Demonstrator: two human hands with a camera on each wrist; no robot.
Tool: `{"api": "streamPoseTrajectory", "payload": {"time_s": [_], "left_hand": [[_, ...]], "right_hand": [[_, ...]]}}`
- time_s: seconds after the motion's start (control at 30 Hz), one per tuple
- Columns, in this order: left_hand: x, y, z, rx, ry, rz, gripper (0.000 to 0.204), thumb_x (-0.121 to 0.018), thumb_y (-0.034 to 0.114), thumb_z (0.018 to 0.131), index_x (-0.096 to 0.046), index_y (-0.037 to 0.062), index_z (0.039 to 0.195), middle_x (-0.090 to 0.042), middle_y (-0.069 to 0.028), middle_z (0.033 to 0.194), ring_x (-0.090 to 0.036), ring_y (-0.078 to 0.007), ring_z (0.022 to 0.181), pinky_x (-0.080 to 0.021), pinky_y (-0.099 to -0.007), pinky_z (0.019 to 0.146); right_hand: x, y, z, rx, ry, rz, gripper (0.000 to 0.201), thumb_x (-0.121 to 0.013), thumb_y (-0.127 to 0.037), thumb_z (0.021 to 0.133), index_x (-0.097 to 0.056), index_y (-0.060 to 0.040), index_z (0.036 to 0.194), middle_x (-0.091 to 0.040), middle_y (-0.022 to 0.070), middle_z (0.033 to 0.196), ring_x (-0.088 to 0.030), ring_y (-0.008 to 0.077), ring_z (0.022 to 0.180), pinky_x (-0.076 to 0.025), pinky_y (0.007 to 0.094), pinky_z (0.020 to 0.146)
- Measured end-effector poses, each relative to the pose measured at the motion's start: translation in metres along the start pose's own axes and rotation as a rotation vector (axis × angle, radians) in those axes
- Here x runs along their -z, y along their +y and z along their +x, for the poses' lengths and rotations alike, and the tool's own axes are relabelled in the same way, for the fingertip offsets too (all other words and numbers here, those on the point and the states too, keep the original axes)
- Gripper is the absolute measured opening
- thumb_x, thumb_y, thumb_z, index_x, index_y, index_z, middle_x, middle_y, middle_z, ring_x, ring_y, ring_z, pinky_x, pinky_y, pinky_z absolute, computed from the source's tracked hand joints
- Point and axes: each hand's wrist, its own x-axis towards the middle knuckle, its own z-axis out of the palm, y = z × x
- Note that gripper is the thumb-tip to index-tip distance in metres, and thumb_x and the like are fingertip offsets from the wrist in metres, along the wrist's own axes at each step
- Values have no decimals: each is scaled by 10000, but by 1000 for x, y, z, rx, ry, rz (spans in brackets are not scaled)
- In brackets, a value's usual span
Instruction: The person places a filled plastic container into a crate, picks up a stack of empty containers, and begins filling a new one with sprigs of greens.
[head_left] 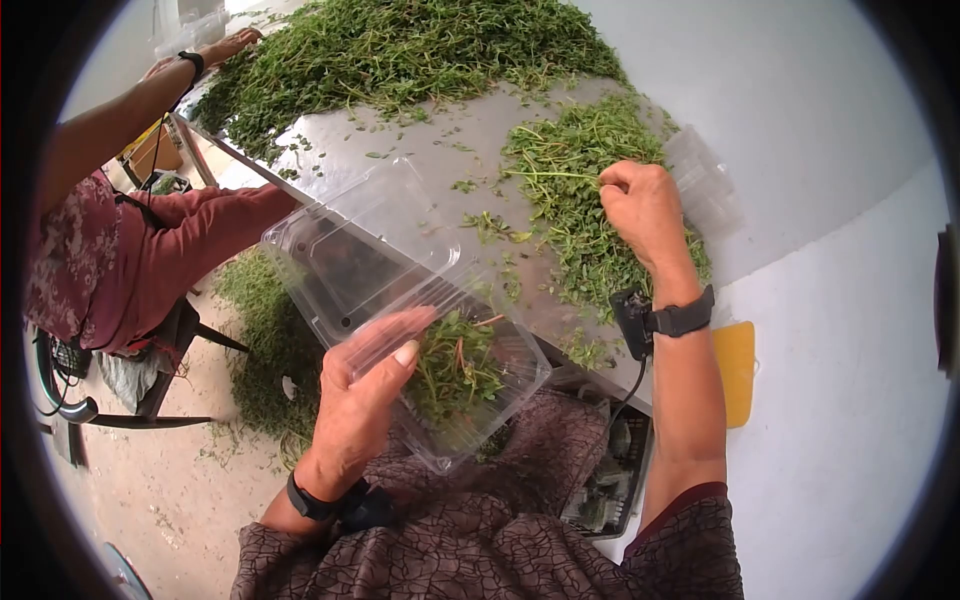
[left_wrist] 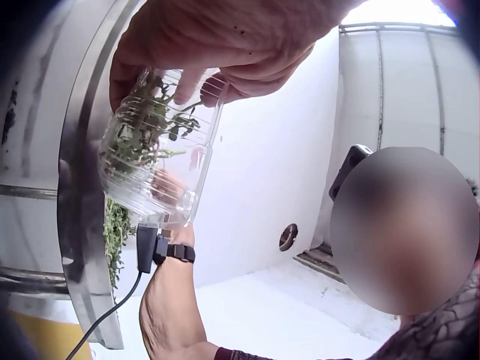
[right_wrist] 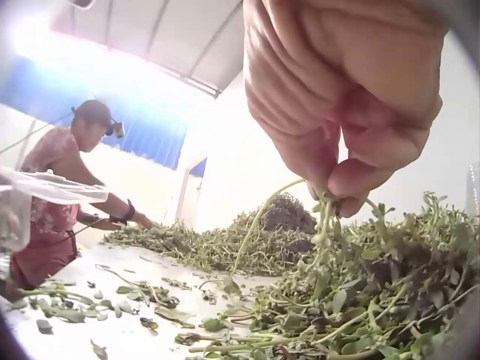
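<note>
My left hand (head_left: 350, 405) grips a clear plastic clamshell box (head_left: 522, 385) at its hinge side, thumb over the edge. Leafy green sprigs (head_left: 452, 370) lie inside the box, and its lid (head_left: 350, 245) is folded back towards the far left. In the left wrist view, sprigs show through the ribbed wall. Over a small pile of greens (head_left: 565, 215) on the table, my right hand (head_left: 645, 215) pinches thin green stems (right_wrist: 324, 214) between thumb and fingertips. One long stem (head_left: 550, 175) sticks out leftward from the fingers.
A larger heap of greens (head_left: 420, 50) covers the far end of the metal table (head_left: 350, 140). Another person (head_left: 110, 240) works at the left, beside greens on the floor (head_left: 265, 345). Clear plastic (head_left: 705, 180) lies beyond the pile. A crate (head_left: 635, 490) stands below the table edge.
</note>
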Motion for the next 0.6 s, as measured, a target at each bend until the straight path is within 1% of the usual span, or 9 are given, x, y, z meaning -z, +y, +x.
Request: {"api": "streamPoseTrajectory", "payload": {"time_s": [0.03,0.1,0.13,0.17,0.27,0.3,0.37,0.57,0.6], "left_hand": [[-1,0,-1,-7,2,-8,401,-615,198,843,-577,-27,1173,-605,-41,1102,-499,-83,928,-380,-221,811],[-3,-2,-2,-11,1,-18,400,-614,200,842,-579,-27,1169,-604,-44,1103,-502,-91,945,-379,-228,826],[-4,-2,-2,-9,-5,-17,398,-611,201,841,-580,-28,1166,-603,-48,1105,-503,-98,964,-377,-236,842],[-5,-3,-3,-7,-11,-16,397,-608,202,841,-581,-29,1163,-603,-52,1108,-504,-105,983,-374,-243,857],[-6,-3,-4,-7,-27,15,395,-594,212,847,-581,-29,1161,-602,-54,1105,-504,-110,999,-371,-247,871],[-6,-3,-5,-10,-28,17,395,-594,212,847,-581,-29,1161,-602,-54,1105,-504,-110,999,-371,-247,871],[-7,-3,-5,5,-50,-19,403,-575,201,847,-557,-53,1160,-589,-84,1133,-500,-138,1028,-371,-273,913],[-9,-5,-3,-35,-64,1,407,-544,221,884,-525,-64,1174,-575,-124,1154,-520,-189,1090,-392,-324,939],[-10,-6,-2,-30,-57,5,407,-544,221,884,-525,-64,1174,-575,-124,1154,-520,-189,1090,-392,-324,939]], "right_hand": [[8,3,-2,-1,1,-5,131,-573,-15,697,-685,-13,765,-648,158,681,-629,258,608,-486,370,545],[21,5,-8,-278,-23,429,98,-605,-47,750,-672,5,799,-636,64,659,-612,147,582,-468,285,502],[28,-1,-12,-384,-14,552,112,-616,-73,795,-654,16,850,-605,1,678,-574,64,576,-420,197,460],[31,0,-15,-384,-11,549,112,-616,-73,795,-654,16,850,-605,1,678,-574,64,576,-420,197,460],[41,3,-21,-441,41,763,125,-607,-82,813,-633,6,898,-604,8,730,-579,64,580,-400,164,437],[45,3,-23,-440,43,764,125,-607,-82,813,-633,6,898,-604,8,730,-579,64,580,-400,164,437],[53,4,-28,-408,67,933,125,-606,-79,816,-629,8,903,-602,20,729,-582,74,577,-411,169,438],[62,-18,-57,-451,16,1067,102,-599,-65,826,-597,-6,908,-569,10,716,-563,82,579,-413,186,447],[62,-19,-61,-445,10,1091,106,-591,-70,832,-593,-5,915,-593,33,738,-560,79,572,-414,186,444]]}}
